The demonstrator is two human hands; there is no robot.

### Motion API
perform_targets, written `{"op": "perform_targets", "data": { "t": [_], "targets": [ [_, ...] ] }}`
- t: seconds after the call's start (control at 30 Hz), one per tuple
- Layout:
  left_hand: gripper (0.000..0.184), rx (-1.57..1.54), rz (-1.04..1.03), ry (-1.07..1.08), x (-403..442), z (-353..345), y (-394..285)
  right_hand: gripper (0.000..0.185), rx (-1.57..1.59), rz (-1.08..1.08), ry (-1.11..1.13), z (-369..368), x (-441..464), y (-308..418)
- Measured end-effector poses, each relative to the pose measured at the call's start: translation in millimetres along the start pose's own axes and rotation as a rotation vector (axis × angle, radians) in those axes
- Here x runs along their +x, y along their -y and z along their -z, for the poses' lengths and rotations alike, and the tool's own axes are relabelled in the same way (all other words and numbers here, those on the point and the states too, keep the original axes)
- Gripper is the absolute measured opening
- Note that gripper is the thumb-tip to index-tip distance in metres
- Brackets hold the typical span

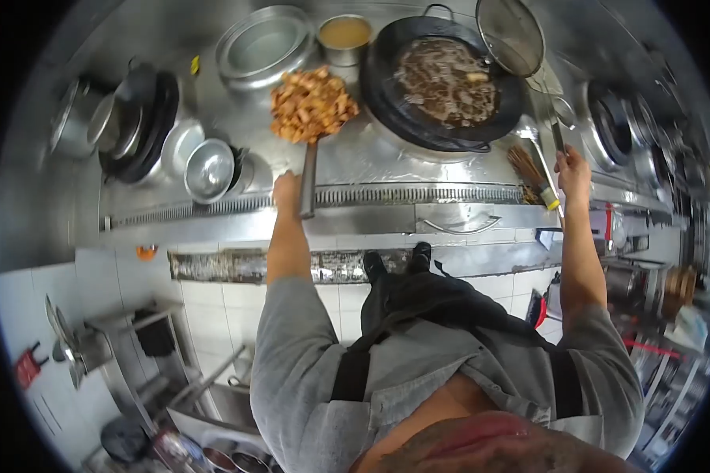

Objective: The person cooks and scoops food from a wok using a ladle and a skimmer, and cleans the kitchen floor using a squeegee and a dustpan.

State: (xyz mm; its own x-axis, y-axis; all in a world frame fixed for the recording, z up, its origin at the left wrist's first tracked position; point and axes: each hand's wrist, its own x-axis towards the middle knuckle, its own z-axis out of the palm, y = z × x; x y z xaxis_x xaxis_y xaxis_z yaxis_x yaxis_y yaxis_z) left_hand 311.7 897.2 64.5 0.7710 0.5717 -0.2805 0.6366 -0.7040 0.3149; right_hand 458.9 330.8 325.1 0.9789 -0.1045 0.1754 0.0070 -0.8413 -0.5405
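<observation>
My right hand [573, 172] is closed around the dark handle of a round mesh strainer [511, 38], which is tilted up over the far right rim of a wok [383, 102]. Brown liquid [442, 79] foams in the wok, with a pale golden piece [477, 77] near its right side. My left hand [287, 191] is at the stove's front edge, right beside the handle [308, 181] of a utensil heaped with golden-brown fried chunks [312, 104]. The left fingers are too unclear to show whether they grip that handle. The chunks cover most of the utensil's head.
Behind the chunks stand a wide metal pot [233, 67] and a small pot of yellowish liquid [345, 54]. A metal bowl [210, 171] is at left. A bamboo brush [532, 175] and a ladle [562, 112] lie near my right hand. A slotted drain [371, 194] runs along the front.
</observation>
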Motion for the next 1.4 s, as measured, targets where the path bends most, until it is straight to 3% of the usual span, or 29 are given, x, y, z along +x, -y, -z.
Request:
{"op": "perform_targets", "data": {
  "t": [0.1, 0.2, 0.27, 0.3, 0.33, 0.4, 0.57, 0.6, 0.73, 0.8, 0.9, 1.03, 1.07, 1.1, 1.13, 1.27, 1.33, 1.4],
  "targets": [
    [0.034, 0.021, -0.125, -0.038, 4, -14, 17, 0.030, -0.057, -0.036, 0.013, 3, -2, -12],
    [0.034, -0.117, -0.056, -0.139, -16, 8, 17, 0.026, 0.081, -0.154, 0.065, -6, -10, -12],
    [0.037, -0.179, 0.061, -0.156, -26, 25, 16, 0.020, 0.240, -0.226, 0.275, -19, -13, -28],
    [0.037, -0.360, 0.043, -0.235, -2, -2, 55, 0.016, 0.310, -0.248, 0.302, -23, -18, -27],
    [0.037, -0.352, 0.044, -0.241, -4, 6, 53, 0.016, 0.319, -0.249, 0.306, -28, -22, -29],
    [0.021, -0.819, 0.134, -0.291, -10, 43, 36, 0.015, 0.607, -0.315, 0.413, -36, -28, -29],
    [0.028, -0.788, -0.312, -0.252, -34, 132, -134, 0.016, 0.792, -0.347, 0.568, -52, -36, -18],
    [0.029, -0.595, -0.389, -0.262, -20, 125, -161, 0.016, 0.805, -0.342, 0.581, -52, -38, -12],
    [0.030, -0.269, -0.422, -0.116, 7, 124, -273, 0.018, 0.711, -0.296, 0.599, -55, -41, -7],
    [0.039, -0.369, -0.520, -0.332, 33, 107, -290, 0.019, 0.647, -0.269, 0.611, -48, -43, -4],
    [0.042, -0.495, -0.462, -0.472, 9, 141, -306, 0.021, 0.489, -0.165, 0.562, -23, -50, 13],
    [0.043, -0.875, -0.418, -0.488, -63, 168, -248, 0.016, 0.490, -0.159, 0.502, -13, -52, 6],
    [0.044, -1.135, -0.358, -0.429, -103, 176, -230, 0.016, 0.492, -0.154, 0.501, -14, -51, 4],
    [0.043, -1.131, -0.189, -0.375, -145, 190, -213, 0.016, 0.459, -0.130, 0.481, -15, -51, 3],
    [0.041, -1.229, -0.187, -0.405, -173, 190, -191, 0.017, 0.426, -0.106, 0.461, -18, -51, 3],
    [0.052, -1.085, -0.016, -0.299, -238, 158, -87, 0.018, 0.407, -0.091, 0.467, -48, -47, 16],
    [0.064, -0.960, -0.003, -0.140, -251, 116, -42, 0.020, 0.563, -0.177, 0.534, -53, -52, 43],
    [0.073, -0.677, 0.108, 0.197, -280, 106, -34, 0.021, 0.660, -0.192, 0.547, -72, -58, 49]
  ]
}}
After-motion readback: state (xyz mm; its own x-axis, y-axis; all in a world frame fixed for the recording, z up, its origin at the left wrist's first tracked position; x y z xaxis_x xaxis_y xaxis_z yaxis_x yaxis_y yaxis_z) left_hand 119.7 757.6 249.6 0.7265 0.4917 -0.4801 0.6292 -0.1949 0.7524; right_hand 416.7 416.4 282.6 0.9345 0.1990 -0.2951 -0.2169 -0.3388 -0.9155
